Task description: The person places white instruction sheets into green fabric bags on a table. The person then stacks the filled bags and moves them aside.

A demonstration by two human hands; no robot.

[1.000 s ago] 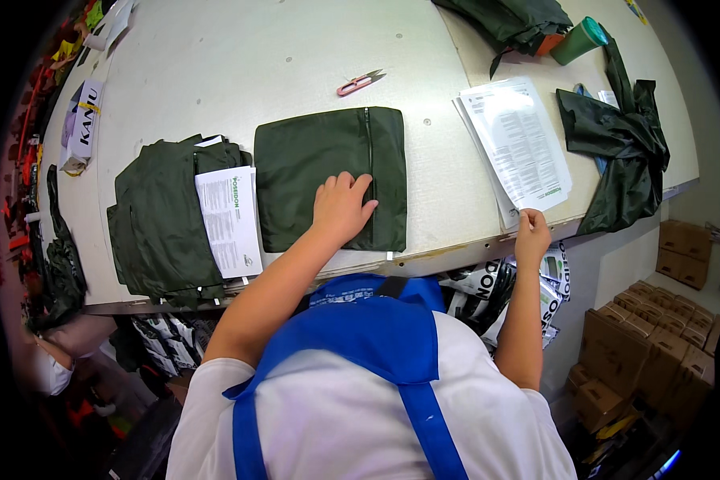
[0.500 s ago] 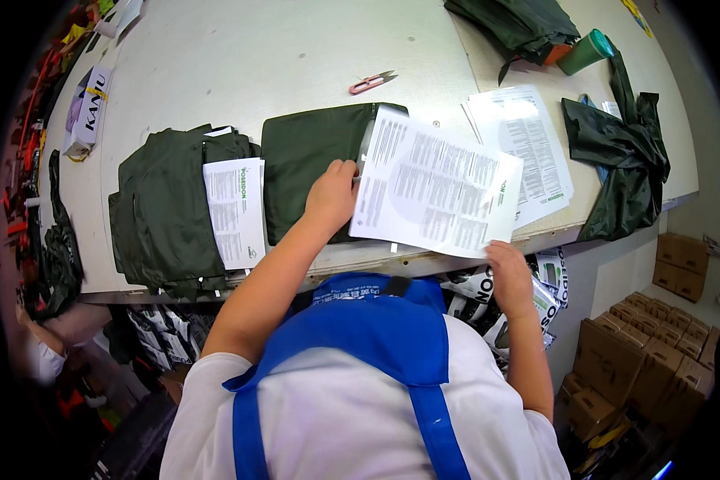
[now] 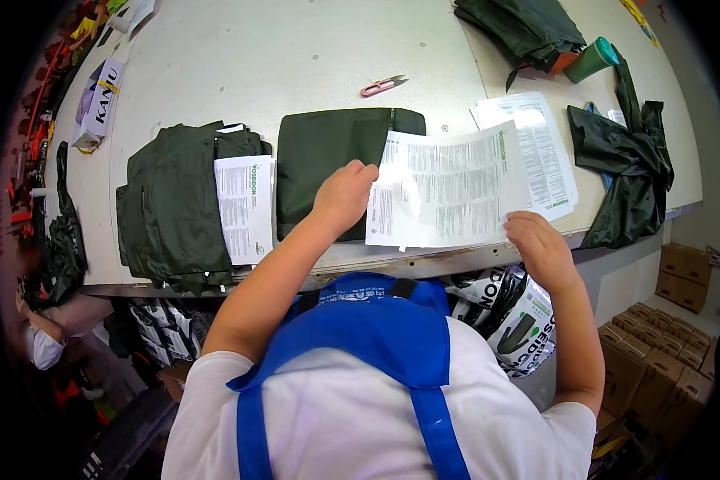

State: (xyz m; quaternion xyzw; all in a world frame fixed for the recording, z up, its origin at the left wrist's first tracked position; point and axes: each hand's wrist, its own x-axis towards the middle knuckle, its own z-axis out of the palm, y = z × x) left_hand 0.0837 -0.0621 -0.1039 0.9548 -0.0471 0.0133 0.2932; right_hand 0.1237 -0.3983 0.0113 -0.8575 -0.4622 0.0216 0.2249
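Observation:
Between my two hands I hold a large printed paper sheet (image 3: 444, 192), slightly curved, its left part over a folded dark green garment (image 3: 324, 152). My left hand (image 3: 344, 196) pinches the sheet's left edge above that garment. At the lower right corner, my right hand (image 3: 542, 246) has its fingers closed on the paper. Just right of the sheet, partly hidden by it, is a stack of similar printed sheets (image 3: 550, 156). To the left lies a pile of dark green garments (image 3: 176, 212) with a folded printed paper (image 3: 246, 212) on it.
Pink-handled thread snips (image 3: 384, 86) lie beyond the garment on the white table (image 3: 240, 64). At right are a green tumbler (image 3: 592, 61), a dark garment bundle (image 3: 528, 32) and a crumpled dark green garment (image 3: 628, 180). A white box (image 3: 98, 106) stands far left. Cardboard boxes (image 3: 656, 364) are stacked lower right.
My right hand has moved right and up with the sheet's corner, and the sheet now lies straighter, its lower edge nearly along the table edge. My left hand stays at its left edge.

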